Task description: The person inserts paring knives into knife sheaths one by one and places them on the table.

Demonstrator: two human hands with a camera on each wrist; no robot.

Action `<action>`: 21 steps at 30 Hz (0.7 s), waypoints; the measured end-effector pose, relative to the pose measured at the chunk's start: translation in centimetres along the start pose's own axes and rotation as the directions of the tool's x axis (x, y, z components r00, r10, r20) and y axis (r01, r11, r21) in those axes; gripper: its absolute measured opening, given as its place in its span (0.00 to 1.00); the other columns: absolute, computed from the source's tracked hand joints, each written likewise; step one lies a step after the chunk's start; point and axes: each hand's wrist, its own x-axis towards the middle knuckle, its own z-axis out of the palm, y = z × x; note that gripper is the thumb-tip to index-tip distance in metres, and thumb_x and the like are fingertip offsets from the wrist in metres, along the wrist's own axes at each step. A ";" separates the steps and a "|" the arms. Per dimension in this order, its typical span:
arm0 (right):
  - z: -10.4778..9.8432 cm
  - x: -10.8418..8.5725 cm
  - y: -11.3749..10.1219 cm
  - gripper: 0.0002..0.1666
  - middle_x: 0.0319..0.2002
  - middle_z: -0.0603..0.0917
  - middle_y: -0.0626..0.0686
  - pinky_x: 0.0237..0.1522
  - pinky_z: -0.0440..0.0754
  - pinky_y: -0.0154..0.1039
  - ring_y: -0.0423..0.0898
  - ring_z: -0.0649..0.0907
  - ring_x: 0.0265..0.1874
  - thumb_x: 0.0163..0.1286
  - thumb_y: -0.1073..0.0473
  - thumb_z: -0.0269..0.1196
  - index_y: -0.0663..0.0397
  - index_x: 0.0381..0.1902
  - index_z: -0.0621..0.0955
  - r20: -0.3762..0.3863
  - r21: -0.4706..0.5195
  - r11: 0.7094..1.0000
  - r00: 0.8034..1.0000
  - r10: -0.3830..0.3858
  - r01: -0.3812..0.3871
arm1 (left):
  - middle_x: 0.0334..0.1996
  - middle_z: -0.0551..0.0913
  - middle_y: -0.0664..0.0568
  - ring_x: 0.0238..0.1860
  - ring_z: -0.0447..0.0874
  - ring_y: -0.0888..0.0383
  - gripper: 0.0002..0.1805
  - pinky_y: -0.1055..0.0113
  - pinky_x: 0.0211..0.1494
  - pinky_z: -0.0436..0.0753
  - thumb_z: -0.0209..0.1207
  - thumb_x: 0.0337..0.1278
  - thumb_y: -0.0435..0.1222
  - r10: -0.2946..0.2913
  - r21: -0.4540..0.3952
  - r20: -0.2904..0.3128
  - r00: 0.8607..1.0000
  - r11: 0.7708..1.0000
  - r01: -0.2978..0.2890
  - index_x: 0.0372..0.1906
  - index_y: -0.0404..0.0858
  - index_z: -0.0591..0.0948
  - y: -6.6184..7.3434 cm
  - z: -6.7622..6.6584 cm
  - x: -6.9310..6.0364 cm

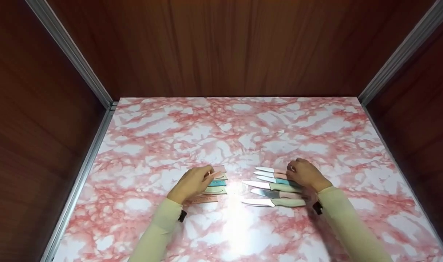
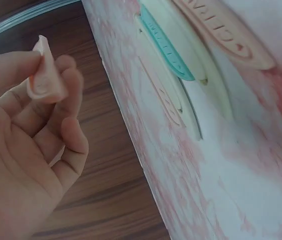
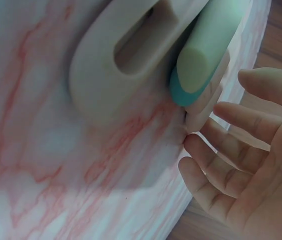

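My left hand point(image 1: 192, 183) pinches a pink knife sheath point(image 2: 48, 82) between thumb and fingers, raised above the table in the left wrist view. Below it lies a column of flat blade sheaths, including a teal one point(image 1: 217, 183), a pale green one point(image 1: 218, 190) and a pink one with raised lettering point(image 1: 206, 199). On the right, several knives lie bare in a column, blades pointing left. Among them are a teal-handled knife point(image 1: 281, 181) and a green-handled knife point(image 1: 288, 202). My right hand point(image 3: 261, 145) is at the far handles, fingers loosely bent by a pink handle point(image 3: 198, 117); contact is unclear.
The table top point(image 1: 236, 127) has a red and white marbled pattern. Dark wood panels point(image 1: 214, 47) enclose its back and sides, with metal rails point(image 1: 72, 54) at the corners. A bright glare point(image 1: 236, 229) falls between the sheaths and the knives.
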 end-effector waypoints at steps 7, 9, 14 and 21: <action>0.1 0.0 0.0 0.14 0.36 0.77 0.56 0.39 0.74 0.51 0.50 0.75 0.33 0.67 0.58 0.58 0.63 0.44 0.82 0.008 -0.003 1.000 1.000 -0.024 0.024 | 0.23 0.73 0.57 0.22 0.67 0.62 0.11 0.65 0.28 0.69 0.47 0.71 0.44 -0.033 -0.035 -0.001 0.999 0.999 0.033 0.44 0.44 0.77 -0.1 -0.4 0.9; 0.1 0.0 0.0 0.14 0.36 0.77 0.56 0.39 0.75 0.51 0.50 0.76 0.33 0.67 0.58 0.58 0.63 0.45 0.82 0.009 -0.009 0.999 0.999 -0.033 0.034 | 0.24 0.74 0.56 0.23 0.68 0.62 0.11 0.65 0.29 0.70 0.47 0.71 0.44 -0.045 -0.047 -0.012 0.999 0.998 0.045 0.43 0.42 0.77 -0.1 -0.6 1.1; 0.1 0.2 0.2 0.12 0.32 0.77 0.54 0.37 0.74 0.50 0.49 0.75 0.31 0.66 0.60 0.60 0.62 0.42 0.82 -0.002 -0.025 0.997 0.998 -0.070 0.070 | 0.21 0.70 0.56 0.19 0.65 0.61 0.10 0.65 0.25 0.67 0.46 0.71 0.41 -0.043 -0.050 -0.069 0.997 0.998 0.040 0.38 0.43 0.75 -0.1 -1.0 1.4; 0.2 0.2 0.2 0.09 0.31 0.78 0.53 0.39 0.76 0.51 0.49 0.77 0.30 0.65 0.62 0.61 0.61 0.39 0.83 -0.018 -0.021 0.996 0.996 -0.086 0.085 | 0.18 0.68 0.58 0.17 0.62 0.63 0.08 0.67 0.23 0.65 0.46 0.70 0.41 -0.037 -0.039 -0.083 0.996 0.999 0.034 0.36 0.45 0.74 0.0 -0.8 1.8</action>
